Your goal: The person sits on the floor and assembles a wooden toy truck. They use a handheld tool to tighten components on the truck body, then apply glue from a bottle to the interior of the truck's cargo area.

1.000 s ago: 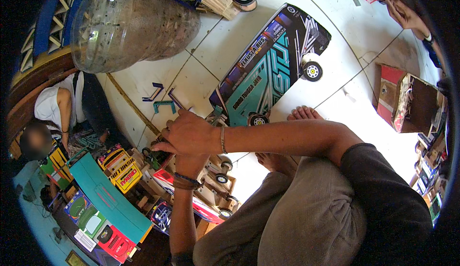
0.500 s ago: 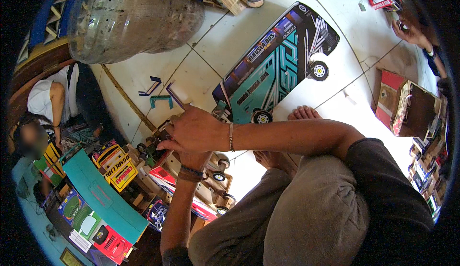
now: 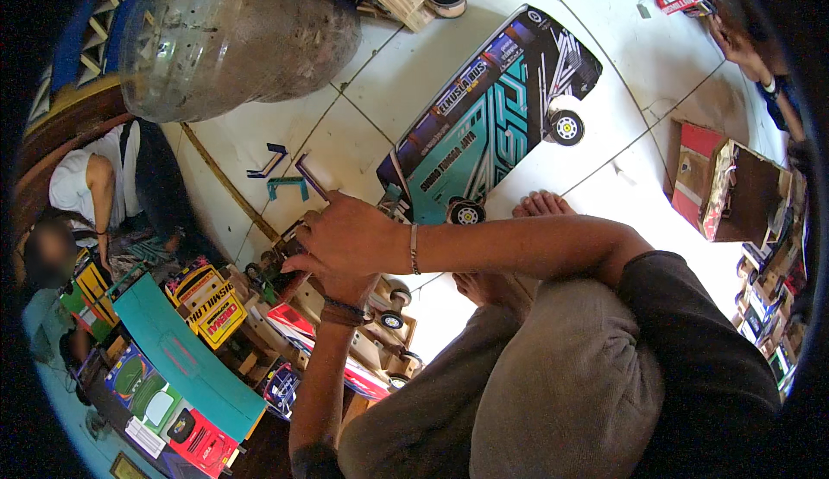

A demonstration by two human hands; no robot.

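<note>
The white tiled floor (image 3: 622,134) holds everything. A big see-through jug (image 3: 233,30) lies at the top. A long teal and black toy bus (image 3: 492,116) lies on its side on the tiles. A person in a white shirt (image 3: 86,181) sits at the left. The right hand (image 3: 350,237) reaches across, fingers curled down on a small wooden toy truck frame (image 3: 285,263) just beside the bus. The left hand (image 3: 345,293) is under it, mostly hidden, so I cannot tell its grip.
</note>
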